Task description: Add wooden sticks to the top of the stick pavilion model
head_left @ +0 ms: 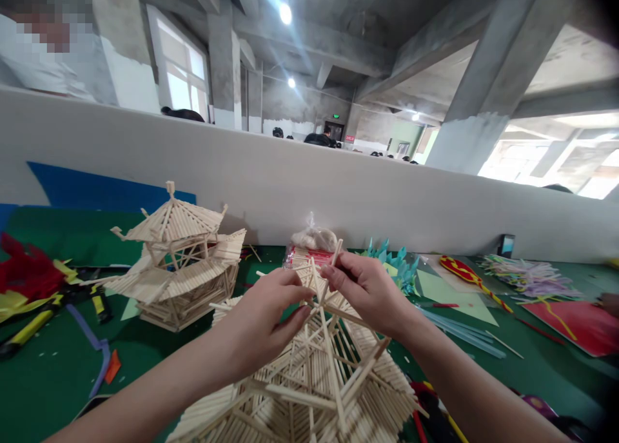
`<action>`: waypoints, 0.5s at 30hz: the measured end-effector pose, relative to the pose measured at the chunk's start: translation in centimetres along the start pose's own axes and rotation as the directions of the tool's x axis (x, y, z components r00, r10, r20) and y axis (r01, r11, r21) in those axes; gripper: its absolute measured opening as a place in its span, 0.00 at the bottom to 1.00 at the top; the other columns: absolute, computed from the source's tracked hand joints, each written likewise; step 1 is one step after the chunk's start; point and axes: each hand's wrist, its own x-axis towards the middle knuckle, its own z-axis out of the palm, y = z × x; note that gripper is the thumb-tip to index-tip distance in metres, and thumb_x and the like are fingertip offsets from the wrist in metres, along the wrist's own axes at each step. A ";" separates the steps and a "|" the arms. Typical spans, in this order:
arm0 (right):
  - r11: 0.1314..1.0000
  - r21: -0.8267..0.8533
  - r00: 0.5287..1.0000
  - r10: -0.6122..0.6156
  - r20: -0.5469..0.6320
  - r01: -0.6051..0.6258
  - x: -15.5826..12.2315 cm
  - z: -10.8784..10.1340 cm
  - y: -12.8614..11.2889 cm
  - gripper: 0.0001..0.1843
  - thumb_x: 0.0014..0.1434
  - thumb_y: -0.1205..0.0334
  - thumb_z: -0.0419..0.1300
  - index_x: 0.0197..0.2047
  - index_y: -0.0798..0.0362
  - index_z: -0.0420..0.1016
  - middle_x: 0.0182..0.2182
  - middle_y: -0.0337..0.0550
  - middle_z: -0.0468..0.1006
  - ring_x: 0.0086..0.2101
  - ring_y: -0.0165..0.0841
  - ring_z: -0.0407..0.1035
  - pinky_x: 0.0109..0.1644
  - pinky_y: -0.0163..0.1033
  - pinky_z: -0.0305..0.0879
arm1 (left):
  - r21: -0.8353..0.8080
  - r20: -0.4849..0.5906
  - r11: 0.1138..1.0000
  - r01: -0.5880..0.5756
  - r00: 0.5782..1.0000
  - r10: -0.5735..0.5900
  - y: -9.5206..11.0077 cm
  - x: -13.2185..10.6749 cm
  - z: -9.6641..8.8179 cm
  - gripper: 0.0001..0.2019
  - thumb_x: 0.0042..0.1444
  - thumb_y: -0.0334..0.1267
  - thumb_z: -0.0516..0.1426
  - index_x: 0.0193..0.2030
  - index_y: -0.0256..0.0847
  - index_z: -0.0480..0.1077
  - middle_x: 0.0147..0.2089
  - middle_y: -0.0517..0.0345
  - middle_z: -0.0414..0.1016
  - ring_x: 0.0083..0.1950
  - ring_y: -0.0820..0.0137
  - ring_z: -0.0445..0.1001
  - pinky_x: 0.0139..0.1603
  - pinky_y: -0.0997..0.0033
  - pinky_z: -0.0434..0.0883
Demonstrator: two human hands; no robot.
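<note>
At the far left, beyond the long white partition (271, 185), sits a person in a white top (43, 69). Below, on the green desk (546, 365), lie a crumpled bright red material (29, 272), a yellow-and-black hand tool (36, 327), a bent violet-blue strip (91, 332) and a small orange scrap (113, 367) touching that strip. Next stands a tiered pavilion model of pale wooden sticks (176, 282), upright, with upturned roof corners.

In the middle, the left hand (278, 307) reaches over an open-framed structure of pale wooden sticks (309, 372), which is on the desk just in front of the person, between the forearms. Its thumb and forefinger are at the peak where the sticks meet; whether that grip is pinching one, I cannot tell. Behind is a clear plastic bag (314, 236). The right hand (365, 291) has its grip closed, thumb and fingers pinching a slim pale wooden stick (337, 253) that slants down to the peak.

Further right come pointed teal pieces (399, 269), pale green sheets (449, 295), translucent blue tubes (467, 333), a red-and-yellow corded ornament (459, 272), a heap of pastel strips (527, 276) and a flat red sheet (575, 327)
</note>
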 end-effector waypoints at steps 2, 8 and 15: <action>1.000 -0.001 1.000 0.002 -0.004 -0.002 0.1 0.0 0.0 0.14 0.61 0.58 0.47 0.25 0.53 0.60 0.20 0.33 0.59 0.22 0.25 0.52 0.25 0.34 0.50 | -0.005 0.005 1.000 -0.001 1.000 0.001 0.0 0.1 0.0 0.10 0.55 0.37 0.48 0.36 0.40 0.70 0.37 0.50 0.69 0.38 0.65 0.67 0.34 0.65 0.67; 1.000 0.009 1.000 -0.001 -0.020 0.001 0.3 0.1 0.1 0.16 0.60 0.59 0.49 0.21 0.52 0.53 0.18 0.31 0.55 0.21 0.24 0.50 0.23 0.33 0.47 | -0.008 0.051 1.000 0.024 0.998 -0.023 0.0 0.2 0.0 0.11 0.56 0.36 0.47 0.37 0.39 0.70 0.35 0.52 0.67 0.37 0.67 0.66 0.34 0.65 0.66; 1.000 0.012 1.000 0.011 -0.021 -0.011 0.5 0.4 0.4 0.16 0.59 0.60 0.51 0.21 0.53 0.53 0.17 0.30 0.54 0.20 0.23 0.49 0.23 0.33 0.46 | -0.010 0.054 1.000 0.009 0.999 -0.009 0.1 0.3 -0.2 0.12 0.56 0.35 0.47 0.38 0.38 0.70 0.37 0.51 0.67 0.39 0.67 0.65 0.37 0.64 0.66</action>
